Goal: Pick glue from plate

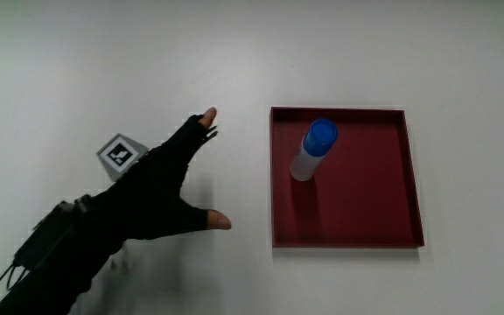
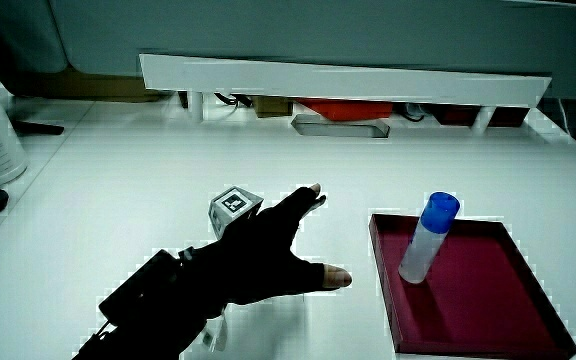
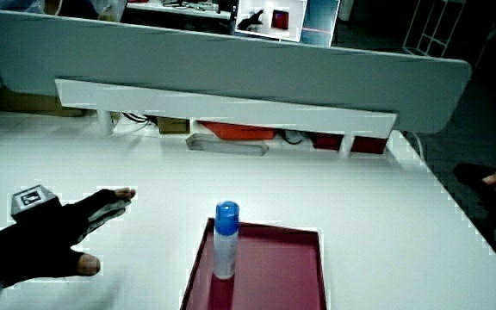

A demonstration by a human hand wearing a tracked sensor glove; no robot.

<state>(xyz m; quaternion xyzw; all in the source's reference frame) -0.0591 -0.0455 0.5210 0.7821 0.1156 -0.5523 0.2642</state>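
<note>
While the white table (image 1: pixel 103 52) takes up pretty much everything you can see, the next biggest thing on it is a dark red square plate (image 1: pixel 366 210) with a low raised rim, sitting flat and well in from the table's edges. You can see it in both side views too (image 2: pixel 488 300) (image 3: pixel 274 267).

Then comes the hand (image 1: pixel 151 197) in the black glove, hovering low over bare table just beside the plate, not touching it. It's spread open with the index finger and thumb (image 1: pixel 217 220) wide apart and pointing toward the plate, and it's holding nothing. Same look in both side views (image 2: pixel 258 255) (image 3: pixel 50 237).

The glue (image 1: pixel 313 149) is a stick with a whitish body and a blue cap, standing upright inside the plate, near the plate's corner that's farther from the person and closer to the hand. It's clear in both side views (image 2: pixel 426 240) (image 3: pixel 225 241).

Smallest bit: the patterned cube (image 1: pixel 119 154) on the back of the glove.
</note>
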